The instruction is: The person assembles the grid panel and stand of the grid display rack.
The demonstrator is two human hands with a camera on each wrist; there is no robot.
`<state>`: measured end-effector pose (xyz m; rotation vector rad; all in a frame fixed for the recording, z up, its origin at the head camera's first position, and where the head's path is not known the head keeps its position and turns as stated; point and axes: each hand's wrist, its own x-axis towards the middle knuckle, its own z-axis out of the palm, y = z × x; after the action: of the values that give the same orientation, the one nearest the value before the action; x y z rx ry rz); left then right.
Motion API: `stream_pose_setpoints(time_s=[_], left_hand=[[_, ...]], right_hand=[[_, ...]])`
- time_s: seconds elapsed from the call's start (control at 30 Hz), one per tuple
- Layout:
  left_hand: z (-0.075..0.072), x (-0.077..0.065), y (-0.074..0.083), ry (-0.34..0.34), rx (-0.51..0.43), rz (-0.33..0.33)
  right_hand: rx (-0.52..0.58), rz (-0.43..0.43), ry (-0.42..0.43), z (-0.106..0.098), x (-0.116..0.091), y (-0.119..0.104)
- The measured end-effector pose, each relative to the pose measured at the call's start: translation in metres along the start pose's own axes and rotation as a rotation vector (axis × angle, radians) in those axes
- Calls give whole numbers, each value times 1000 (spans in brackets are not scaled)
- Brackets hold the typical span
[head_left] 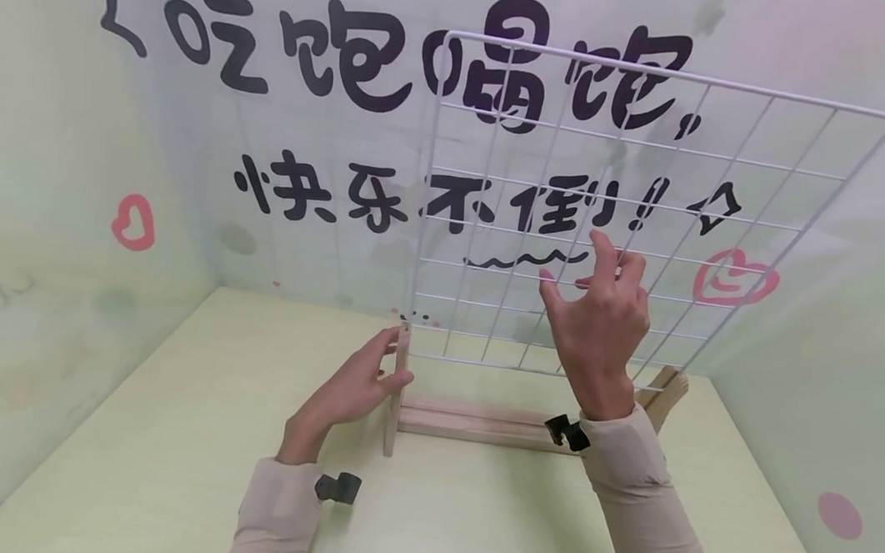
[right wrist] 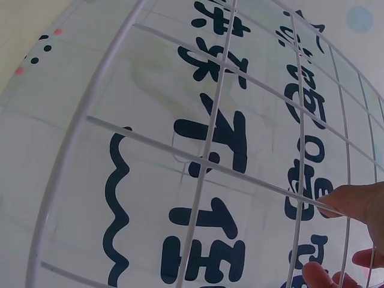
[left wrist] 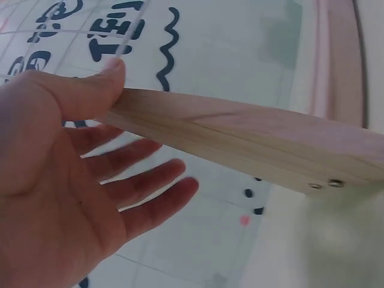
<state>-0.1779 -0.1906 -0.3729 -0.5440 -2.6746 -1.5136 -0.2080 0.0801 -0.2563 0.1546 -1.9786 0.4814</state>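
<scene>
A white wire grid panel [head_left: 798,231] stands tilted above a wooden stand [head_left: 472,424]. My right hand [head_left: 603,331] holds the panel in its lower middle, thumb and fingers bent at the wires; in the right wrist view the thumb [right wrist: 354,203] lies against a wire. My left hand [head_left: 354,380] grips the stand's left upright [head_left: 393,416] near its top. Seen from the left wrist, the thumb presses the upright's end [left wrist: 240,132] while the other fingers reach out behind it. The panel's lower left corner meets the left upright, and its lower right corner overlaps the right upright [head_left: 665,397].
The stand rests on a pale yellow tabletop [head_left: 156,437]. Behind it rises a light wall covering [head_left: 359,138] with large black characters and pink hearts, and side walls close in the table left and right. Two screw heads [left wrist: 327,184] show in the wood.
</scene>
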Motion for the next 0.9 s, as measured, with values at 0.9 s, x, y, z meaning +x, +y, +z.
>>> stream_pose_setpoints(time_s=[0.9], left_hand=[[-3, 58, 85, 418, -478, 328]], right_hand=[[8, 2, -37, 7, -7, -3]])
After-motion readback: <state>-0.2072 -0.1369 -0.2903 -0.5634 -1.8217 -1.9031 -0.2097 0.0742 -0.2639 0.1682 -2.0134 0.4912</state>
